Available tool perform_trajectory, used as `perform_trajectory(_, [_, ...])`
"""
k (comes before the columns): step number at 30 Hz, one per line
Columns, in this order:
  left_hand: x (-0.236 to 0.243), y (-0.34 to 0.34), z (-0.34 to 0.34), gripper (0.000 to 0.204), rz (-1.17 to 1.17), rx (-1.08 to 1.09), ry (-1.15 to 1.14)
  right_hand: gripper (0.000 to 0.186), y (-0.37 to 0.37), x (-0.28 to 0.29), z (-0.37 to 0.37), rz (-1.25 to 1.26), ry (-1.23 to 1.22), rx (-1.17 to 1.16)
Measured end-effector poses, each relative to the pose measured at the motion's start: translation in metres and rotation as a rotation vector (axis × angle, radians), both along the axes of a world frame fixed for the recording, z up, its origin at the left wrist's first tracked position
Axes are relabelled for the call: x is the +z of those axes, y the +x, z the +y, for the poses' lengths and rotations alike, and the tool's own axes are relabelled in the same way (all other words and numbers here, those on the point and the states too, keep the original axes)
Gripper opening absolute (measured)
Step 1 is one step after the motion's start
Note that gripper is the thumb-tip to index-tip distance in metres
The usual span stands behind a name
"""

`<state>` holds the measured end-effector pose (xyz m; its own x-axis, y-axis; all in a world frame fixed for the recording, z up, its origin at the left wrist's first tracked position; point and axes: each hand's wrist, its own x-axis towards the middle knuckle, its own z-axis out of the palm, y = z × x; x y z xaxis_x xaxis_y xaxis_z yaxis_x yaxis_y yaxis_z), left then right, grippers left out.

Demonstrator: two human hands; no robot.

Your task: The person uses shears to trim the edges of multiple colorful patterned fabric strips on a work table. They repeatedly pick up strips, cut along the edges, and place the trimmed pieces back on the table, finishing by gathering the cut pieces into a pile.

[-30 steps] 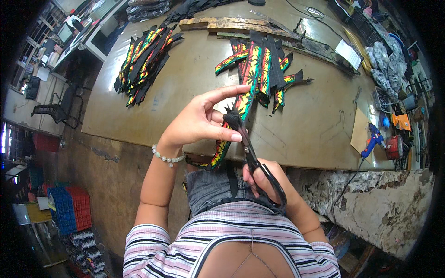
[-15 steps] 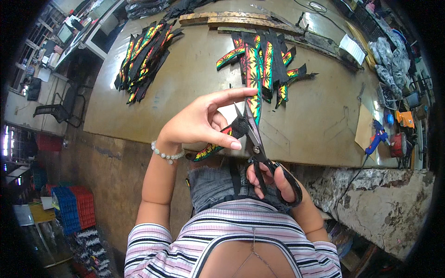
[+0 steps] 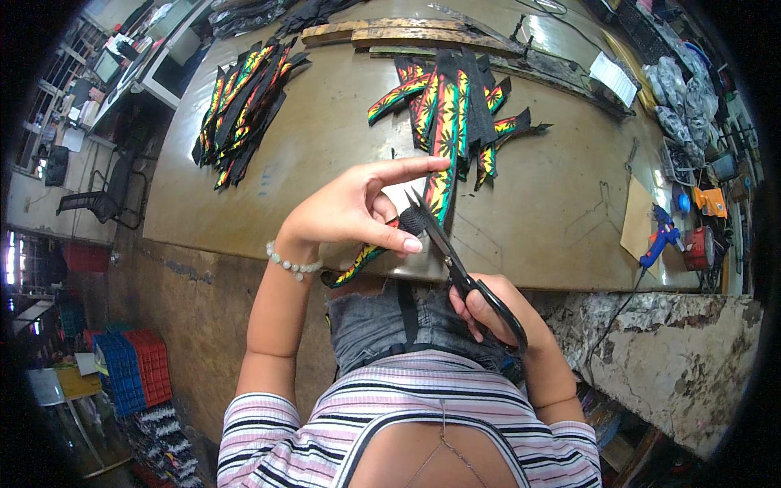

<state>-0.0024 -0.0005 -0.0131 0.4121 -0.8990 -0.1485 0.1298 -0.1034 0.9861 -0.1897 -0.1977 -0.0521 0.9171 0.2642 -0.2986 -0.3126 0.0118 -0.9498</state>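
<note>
My left hand [image 3: 342, 207] pinches a black mesh end on a red, yellow and green leaf-printed strip [image 3: 356, 262], which hangs down to the left, while its index finger reaches across a longer upright strip [image 3: 439, 195]. My right hand [image 3: 484, 301] grips black-handled scissors [image 3: 451, 260], their blades pointing up and left beside the mesh end, between my left thumb and index finger. Above my hands a bundle of black and printed strips [image 3: 476, 122] lies on the brown table [image 3: 561, 211]; a second bundle [image 3: 240, 114] lies at the left.
Wooden bars [image 3: 394, 32] lie across the back. On the right are a blue glue gun [image 3: 663, 236] on tan card, a red object [image 3: 698, 248] and plastic bags [image 3: 679, 106]. A chair [image 3: 93, 199] and red and blue crates [image 3: 130, 370] stand at the left.
The short strip has swung leftward. My right hand and scissors have shifted right; the scissor handles, spread wide half a second ago, are closer together now.
</note>
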Motion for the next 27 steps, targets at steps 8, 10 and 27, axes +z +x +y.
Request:
perform_trajectory(8, [-0.007, 0.017, -0.031, 0.081, -0.119, 0.035, -0.059, 0.059, 0.000, -0.012, -0.005, -0.035, 0.034, -0.249])
perform_trajectory(10, [-0.014, 0.029, -0.046, 0.077, -0.258, 0.071, -0.061, 0.062, 0.000, -0.020, 0.000, -0.091, 0.125, -0.354])
perform_trajectory(27, [0.007, -0.019, 0.007, 0.002, -0.354, 0.002, -0.019, 0.028, 0.087, 0.013, 0.015, -0.623, 0.203, -0.876])
